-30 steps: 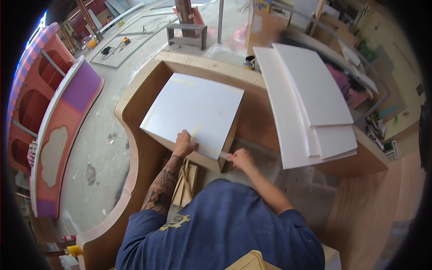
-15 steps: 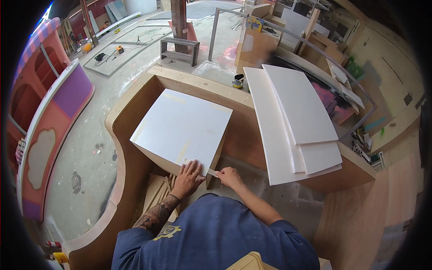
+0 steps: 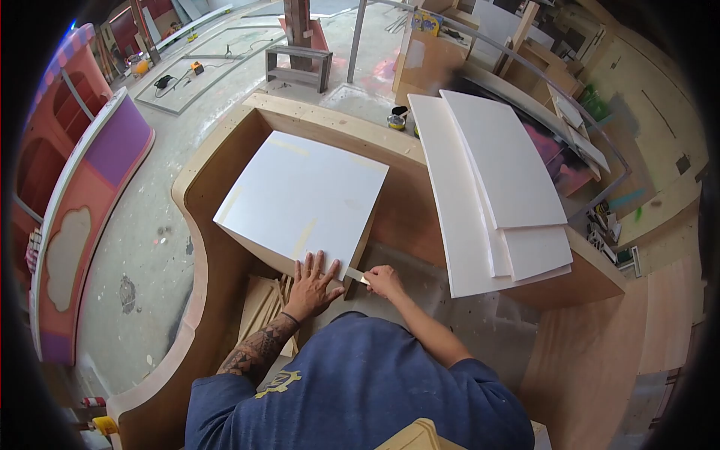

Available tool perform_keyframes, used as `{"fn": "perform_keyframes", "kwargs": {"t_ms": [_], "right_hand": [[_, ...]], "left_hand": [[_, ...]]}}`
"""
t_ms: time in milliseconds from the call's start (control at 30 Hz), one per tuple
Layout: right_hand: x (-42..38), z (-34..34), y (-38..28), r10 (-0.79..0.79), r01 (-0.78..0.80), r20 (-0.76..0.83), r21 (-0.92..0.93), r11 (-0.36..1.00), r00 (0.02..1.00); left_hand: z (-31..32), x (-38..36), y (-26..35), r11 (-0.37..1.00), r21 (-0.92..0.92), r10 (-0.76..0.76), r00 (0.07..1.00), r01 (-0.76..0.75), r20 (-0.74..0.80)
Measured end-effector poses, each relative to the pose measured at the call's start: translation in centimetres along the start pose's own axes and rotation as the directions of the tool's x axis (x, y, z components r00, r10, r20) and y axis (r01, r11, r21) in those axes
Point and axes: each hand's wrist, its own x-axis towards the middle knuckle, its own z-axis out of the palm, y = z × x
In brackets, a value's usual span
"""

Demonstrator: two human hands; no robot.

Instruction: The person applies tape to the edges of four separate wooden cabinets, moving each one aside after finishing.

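My left hand [image 3: 311, 289] lies with fingers spread on the near edge of a white panel [image 3: 307, 195], which tops a wooden box. Strips of pale yellow tape show on the panel. Closed around a flat-bladed hand tool [image 3: 358, 276], my right hand [image 3: 385, 282] is just right of the panel's near corner. The blade reaches to that corner and looks to touch its edge; its exact kind is hard to make out.
A curved wooden frame [image 3: 292, 110] surrounds the box. White boards [image 3: 510, 161] are stacked across its right side. Wood strips [image 3: 262, 311] lie below my left hand. Beyond are a paint can [image 3: 397, 120], a grey bench [image 3: 298, 67] and a pink-purple counter [image 3: 90, 195].
My left fingers have spread wider on the panel. My right hand has shifted slightly to the right, and more of the blade shows. The view has tilted a little downward.
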Motion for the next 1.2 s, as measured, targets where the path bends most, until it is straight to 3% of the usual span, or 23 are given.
{"fn": "perform_keyframes", "kwargs": {"t_ms": [67,100,167,400,467,667,900,967,1200], "right_hand": [[0.7,0.4,0.5,0.048,-0.049,0.014,0.024,0.999,0.999],[1.8,1.0,2.0,-0.081,0.081,-0.029,0.003,0.997,0.996],[2.5,1.7,3.3,-0.143,0.145,-0.068,0.027,0.989,0.987],[-0.3,-0.2,0.9,-0.015,0.013,0.010,0.150,0.989,1.000],[-1.3,-0.8,0.5,-0.078,0.074,-0.083,-0.050,0.996,0.994],[-1.9,-1.1,0.1,-0.073,0.054,-0.103,-0.174,0.983,0.992],[-0.2,-0.3,0.8,0.037,-0.039,-0.020,-0.111,0.993,0.999],[-0.5,-0.1,0.5,-0.017,0.012,-0.022,-0.223,0.975,1.000],[1.9,2.8,3.6,-0.020,0.014,-0.036,-0.137,0.990,0.999]], "left_hand": [[-0.4,0.3,-0.1,1.000,0.006,0.008,1.000,-0.008,0.002],[-0.5,0.0,-0.1,1.000,0.014,0.015,1.000,-0.015,-0.003],[-0.7,-0.1,-0.1,1.000,-0.003,0.018,1.000,-0.018,-0.005],[-1.3,-0.1,0.1,1.000,-0.005,-0.004,0.999,0.004,0.035],[-1.5,-0.2,0.2,1.000,0.002,-0.006,0.999,0.006,0.048],[-1.8,-0.2,0.4,1.000,0.013,-0.021,0.995,0.020,0.097],[-2.2,0.1,0.6,1.000,0.021,-0.021,0.993,0.019,0.116],[-1.5,0.1,0.4,0.998,0.056,0.025,0.993,-0.032,0.117],[-2.6,0.6,0.7,0.997,0.076,-0.004,0.975,-0.013,0.221]]}}
